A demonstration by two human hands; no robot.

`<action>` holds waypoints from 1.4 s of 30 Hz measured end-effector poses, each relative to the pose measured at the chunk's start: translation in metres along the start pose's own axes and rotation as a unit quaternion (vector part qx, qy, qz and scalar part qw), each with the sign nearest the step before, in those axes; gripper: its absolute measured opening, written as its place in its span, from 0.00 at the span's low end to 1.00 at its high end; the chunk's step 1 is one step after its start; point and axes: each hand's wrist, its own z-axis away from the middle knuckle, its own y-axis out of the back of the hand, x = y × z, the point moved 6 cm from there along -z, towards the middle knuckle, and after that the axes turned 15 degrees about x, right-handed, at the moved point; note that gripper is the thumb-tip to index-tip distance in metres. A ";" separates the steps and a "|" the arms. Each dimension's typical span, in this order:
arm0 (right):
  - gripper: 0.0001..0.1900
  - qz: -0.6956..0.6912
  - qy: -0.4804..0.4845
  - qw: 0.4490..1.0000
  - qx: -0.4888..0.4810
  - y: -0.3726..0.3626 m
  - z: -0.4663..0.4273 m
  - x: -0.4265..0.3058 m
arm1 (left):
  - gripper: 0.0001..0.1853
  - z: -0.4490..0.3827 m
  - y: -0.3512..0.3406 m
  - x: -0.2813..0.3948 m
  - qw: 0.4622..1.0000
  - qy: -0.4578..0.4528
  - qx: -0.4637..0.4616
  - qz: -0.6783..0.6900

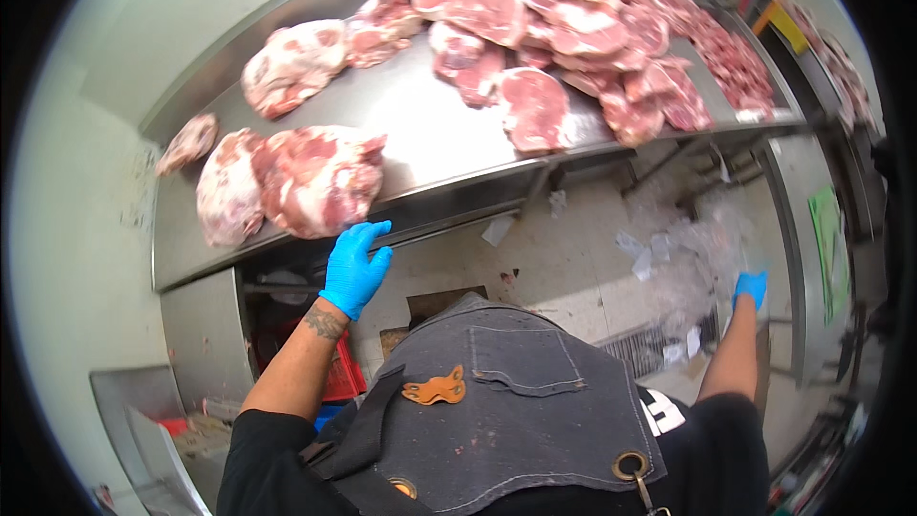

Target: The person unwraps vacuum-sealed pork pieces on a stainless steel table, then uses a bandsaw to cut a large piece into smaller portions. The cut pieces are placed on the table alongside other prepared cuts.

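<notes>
My left hand (356,269), in a blue glove, has its thumb and fingers apart with nothing between them. Its fingertips are at the front edge of a steel table (423,122), close beside a large raw meat cut (322,179); whether they touch it I cannot tell. A paler cut (228,190) lies against that piece on the left. Off to the right, my right hand (751,289), also gloved in blue, is low and blurred beside crumpled clear plastic (691,251). Its fingers are too indistinct to show whether it holds anything.
Sliced steaks (537,104) are heaped at the table's back and right, with smaller meat pieces (731,57) beyond. Another whole cut (294,64) lies near the backsplash. Below are a floor drain grate (637,347), paper scraps and a red crate (344,373). A second table (795,229) stands right.
</notes>
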 end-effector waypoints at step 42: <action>0.44 -0.497 0.048 0.550 -0.670 0.122 0.687 -0.614 | 0.28 -0.032 0.017 -0.242 0.592 0.542 0.094 0.589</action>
